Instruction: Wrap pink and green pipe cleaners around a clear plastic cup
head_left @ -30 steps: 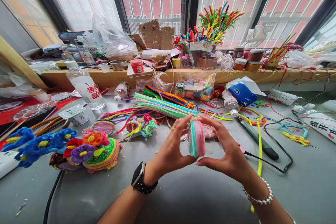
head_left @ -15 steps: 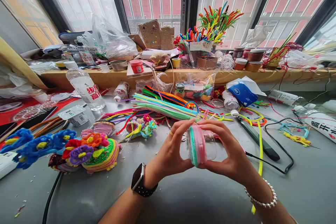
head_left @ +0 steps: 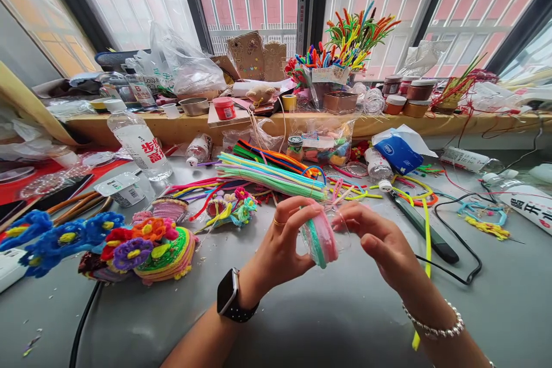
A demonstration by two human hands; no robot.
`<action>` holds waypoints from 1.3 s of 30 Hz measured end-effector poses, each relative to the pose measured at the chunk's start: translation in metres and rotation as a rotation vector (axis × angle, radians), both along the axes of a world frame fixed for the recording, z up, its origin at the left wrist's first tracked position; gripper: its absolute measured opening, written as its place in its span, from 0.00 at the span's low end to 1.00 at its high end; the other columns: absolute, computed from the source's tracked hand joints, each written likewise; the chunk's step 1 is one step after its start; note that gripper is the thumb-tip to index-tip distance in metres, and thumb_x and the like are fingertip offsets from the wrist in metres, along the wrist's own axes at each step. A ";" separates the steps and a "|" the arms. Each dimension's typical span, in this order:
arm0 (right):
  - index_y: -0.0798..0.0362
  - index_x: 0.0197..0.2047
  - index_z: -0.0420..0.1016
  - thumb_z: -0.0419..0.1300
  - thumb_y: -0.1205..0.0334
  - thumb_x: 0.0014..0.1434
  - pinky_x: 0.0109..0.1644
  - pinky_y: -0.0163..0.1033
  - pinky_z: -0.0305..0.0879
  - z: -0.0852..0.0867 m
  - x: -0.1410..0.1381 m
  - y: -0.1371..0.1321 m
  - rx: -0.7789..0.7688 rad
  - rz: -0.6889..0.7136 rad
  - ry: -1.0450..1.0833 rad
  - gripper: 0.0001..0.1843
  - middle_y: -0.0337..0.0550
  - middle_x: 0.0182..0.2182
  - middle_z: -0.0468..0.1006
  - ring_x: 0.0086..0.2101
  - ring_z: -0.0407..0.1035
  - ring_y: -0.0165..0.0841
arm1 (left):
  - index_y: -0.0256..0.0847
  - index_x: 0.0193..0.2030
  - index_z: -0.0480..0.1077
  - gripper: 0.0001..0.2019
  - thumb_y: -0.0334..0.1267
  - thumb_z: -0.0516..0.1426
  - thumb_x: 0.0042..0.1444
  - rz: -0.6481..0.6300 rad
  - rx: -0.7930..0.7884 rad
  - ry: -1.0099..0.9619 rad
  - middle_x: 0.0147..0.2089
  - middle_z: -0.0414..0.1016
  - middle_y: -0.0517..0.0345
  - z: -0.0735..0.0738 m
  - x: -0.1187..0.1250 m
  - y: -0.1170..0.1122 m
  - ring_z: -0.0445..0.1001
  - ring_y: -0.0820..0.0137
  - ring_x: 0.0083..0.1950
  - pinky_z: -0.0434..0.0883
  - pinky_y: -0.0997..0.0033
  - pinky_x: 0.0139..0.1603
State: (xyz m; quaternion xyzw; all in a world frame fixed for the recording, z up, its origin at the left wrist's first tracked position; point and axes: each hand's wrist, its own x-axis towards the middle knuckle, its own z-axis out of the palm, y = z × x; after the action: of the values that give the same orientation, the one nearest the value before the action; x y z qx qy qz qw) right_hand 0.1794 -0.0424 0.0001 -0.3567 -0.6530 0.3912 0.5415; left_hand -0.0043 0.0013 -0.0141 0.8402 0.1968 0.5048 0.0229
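Observation:
A clear plastic cup-like piece (head_left: 322, 237) is held up in front of me, its side wrapped with pink, white and teal fuzzy pipe cleaner. My left hand (head_left: 278, 247), with a ring and a watch, grips it between fingers and thumb from the left. On the other side, my right hand (head_left: 386, 250) has its thumb apart from its fingers. Its fingertips are close to the clear rim, and I cannot tell whether they touch. Just beyond lies a bundle of green, yellow and blue pipe cleaners (head_left: 271, 175).
Fuzzy flowers (head_left: 133, 250) and wrapped pots lie on the left. A water bottle (head_left: 138, 141) stands behind them. A dark green tool (head_left: 425, 227) with a black cable lies at right beside a yellow pipe cleaner (head_left: 428, 253). Jars and bags line the wooden sill (head_left: 181, 126).
My right hand has let go of the plastic piece and shifted right, its thumb lifting away. The piece has tilted slightly in my left hand, which keeps its grip.

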 end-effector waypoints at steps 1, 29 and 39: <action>0.49 0.38 0.75 0.57 0.43 0.54 0.44 0.40 0.69 0.002 -0.001 -0.001 -0.014 0.030 -0.009 0.19 0.44 0.36 0.74 0.39 0.70 0.36 | 0.47 0.59 0.51 0.33 0.34 0.62 0.47 -0.003 -0.005 0.003 0.50 0.61 0.48 0.000 0.000 0.000 0.67 0.61 0.52 0.70 0.58 0.50; 0.51 0.26 0.77 0.61 0.58 0.54 0.37 0.35 0.62 0.006 -0.015 -0.006 -0.133 0.121 0.072 0.08 0.39 0.28 0.75 0.31 0.66 0.31 | 0.38 0.57 0.53 0.27 0.36 0.59 0.53 -0.081 0.039 0.026 0.55 0.59 0.41 -0.004 0.003 0.002 0.64 0.62 0.56 0.72 0.62 0.49; 0.49 0.28 0.76 0.61 0.59 0.55 0.37 0.33 0.60 0.004 -0.014 -0.004 -0.126 0.181 0.104 0.06 0.36 0.30 0.75 0.31 0.64 0.28 | 0.40 0.57 0.53 0.27 0.40 0.59 0.53 -0.060 0.043 0.025 0.54 0.61 0.41 -0.004 0.003 0.002 0.67 0.61 0.54 0.73 0.59 0.48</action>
State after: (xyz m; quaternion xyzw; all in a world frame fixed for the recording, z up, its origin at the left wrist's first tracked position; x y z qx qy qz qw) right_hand 0.1652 -0.0465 0.0040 -0.3088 -0.6276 0.4967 0.5139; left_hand -0.0009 0.0035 -0.0184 0.8523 0.1608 0.4975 0.0174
